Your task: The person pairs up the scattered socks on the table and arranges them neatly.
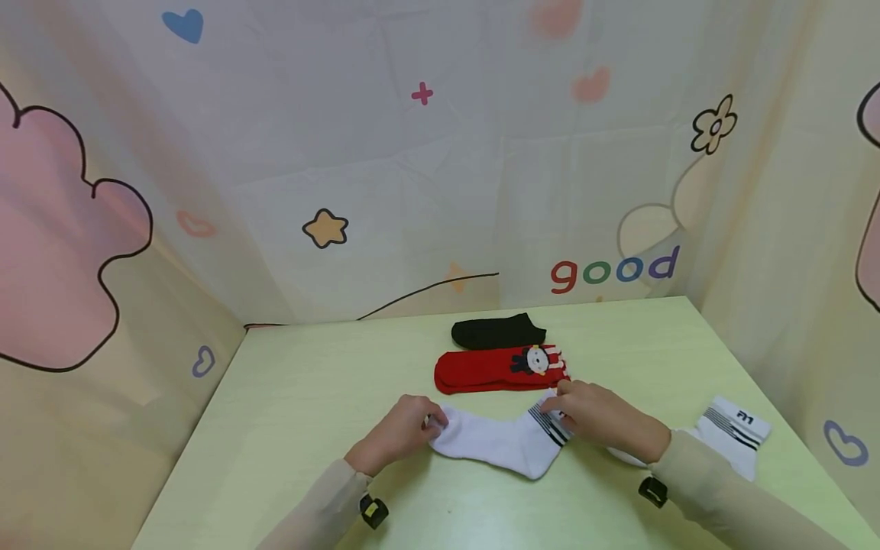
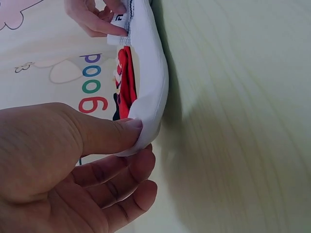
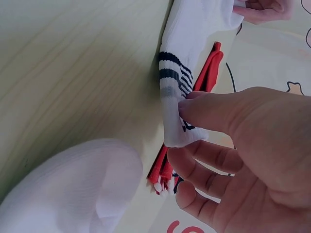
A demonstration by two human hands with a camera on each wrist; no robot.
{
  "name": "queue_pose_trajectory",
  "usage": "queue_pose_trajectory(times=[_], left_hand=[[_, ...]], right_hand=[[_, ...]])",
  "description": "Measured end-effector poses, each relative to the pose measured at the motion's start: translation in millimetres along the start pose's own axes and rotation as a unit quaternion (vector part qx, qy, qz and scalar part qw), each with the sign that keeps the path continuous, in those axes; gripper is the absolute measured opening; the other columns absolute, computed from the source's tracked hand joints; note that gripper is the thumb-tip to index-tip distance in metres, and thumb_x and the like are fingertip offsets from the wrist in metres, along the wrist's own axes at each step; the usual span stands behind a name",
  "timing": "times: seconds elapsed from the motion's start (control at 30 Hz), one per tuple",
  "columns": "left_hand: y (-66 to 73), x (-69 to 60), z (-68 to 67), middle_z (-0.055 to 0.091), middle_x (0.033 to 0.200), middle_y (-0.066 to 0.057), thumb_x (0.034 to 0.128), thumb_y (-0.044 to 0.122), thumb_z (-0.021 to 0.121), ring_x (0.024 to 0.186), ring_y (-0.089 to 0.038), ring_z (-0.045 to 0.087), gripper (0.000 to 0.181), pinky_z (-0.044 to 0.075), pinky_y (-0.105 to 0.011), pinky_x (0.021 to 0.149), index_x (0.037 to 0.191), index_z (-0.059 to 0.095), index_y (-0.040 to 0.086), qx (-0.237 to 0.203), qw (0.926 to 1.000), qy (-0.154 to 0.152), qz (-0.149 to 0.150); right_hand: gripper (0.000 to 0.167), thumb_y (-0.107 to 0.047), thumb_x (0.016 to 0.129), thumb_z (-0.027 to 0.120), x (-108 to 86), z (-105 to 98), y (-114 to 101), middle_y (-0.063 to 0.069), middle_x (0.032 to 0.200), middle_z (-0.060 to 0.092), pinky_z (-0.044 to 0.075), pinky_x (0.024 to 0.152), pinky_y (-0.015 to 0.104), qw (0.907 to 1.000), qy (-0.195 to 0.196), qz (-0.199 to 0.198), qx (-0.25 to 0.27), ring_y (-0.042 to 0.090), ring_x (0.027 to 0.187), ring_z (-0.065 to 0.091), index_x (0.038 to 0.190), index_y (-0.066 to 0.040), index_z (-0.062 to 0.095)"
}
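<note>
A white sock (image 1: pixel 491 441) with black stripes at its cuff is stretched sideways between my two hands near the middle of the table. At its toe end, my left hand (image 1: pixel 402 431) pinches the fabric between thumb and fingers. My right hand (image 1: pixel 601 416) pinches the striped cuff (image 3: pixel 175 82) at the other end. The left wrist view shows the thumb lying on top of the sock toe (image 2: pixel 143 133). Just beyond this sock lies a red sock (image 1: pixel 481 370) with a cartoon figure, and past that a black sock (image 1: pixel 495 332).
Another white striped sock (image 1: pixel 732 435) lies at the right, partly hidden behind my right forearm. The pale green table (image 1: pixel 296 397) meets a printed curtain (image 1: pixel 412 191) at its back edge, with curtain on both sides too.
</note>
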State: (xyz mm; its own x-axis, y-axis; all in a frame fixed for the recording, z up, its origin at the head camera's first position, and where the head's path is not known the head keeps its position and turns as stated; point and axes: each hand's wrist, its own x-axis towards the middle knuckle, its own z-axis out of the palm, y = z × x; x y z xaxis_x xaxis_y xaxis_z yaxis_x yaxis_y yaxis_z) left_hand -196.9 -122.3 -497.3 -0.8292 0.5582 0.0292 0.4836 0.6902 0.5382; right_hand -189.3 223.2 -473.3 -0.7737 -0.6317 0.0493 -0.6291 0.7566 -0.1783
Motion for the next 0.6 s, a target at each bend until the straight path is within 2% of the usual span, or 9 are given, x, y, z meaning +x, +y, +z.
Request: queue_pose_trajectory(times=[0.37, 0.6], left_hand=[[-0.6, 2.5, 2.2, 0.074, 0.099, -0.003, 0.0913, 0.002, 0.074, 0.085, -0.012, 0.06, 0.012, 0.053, -0.025, 0.079, 0.1, 0.08, 0.006, 0.023, 0.9997, -0.004, -0.002], [-3.8, 3.9, 4.3, 0.073, 0.1, -0.004, 0.0913, 0.004, 0.076, 0.083, -0.012, 0.057, 0.011, 0.052, -0.023, 0.077, 0.101, 0.08, 0.007, 0.015, 0.9998, -0.006, -0.014]], right_hand=[[0.03, -0.006, 0.084, 0.082, -0.5, 3.8, 7.2, -0.002, 0.088, 0.06, 0.046, 0.066, 0.027, 1.0, 0.004, -0.007, 0.001, 0.013, 0.079, 0.05, 0.111, -0.02, 0.079], [0.031, -0.007, 0.085, 0.082, -1.0, 5.4, 8.3, -0.002, 0.088, 0.06, 0.046, 0.066, 0.027, 1.0, 0.001, 0.001, 0.003, 0.014, 0.08, 0.049, 0.113, -0.021, 0.078]])
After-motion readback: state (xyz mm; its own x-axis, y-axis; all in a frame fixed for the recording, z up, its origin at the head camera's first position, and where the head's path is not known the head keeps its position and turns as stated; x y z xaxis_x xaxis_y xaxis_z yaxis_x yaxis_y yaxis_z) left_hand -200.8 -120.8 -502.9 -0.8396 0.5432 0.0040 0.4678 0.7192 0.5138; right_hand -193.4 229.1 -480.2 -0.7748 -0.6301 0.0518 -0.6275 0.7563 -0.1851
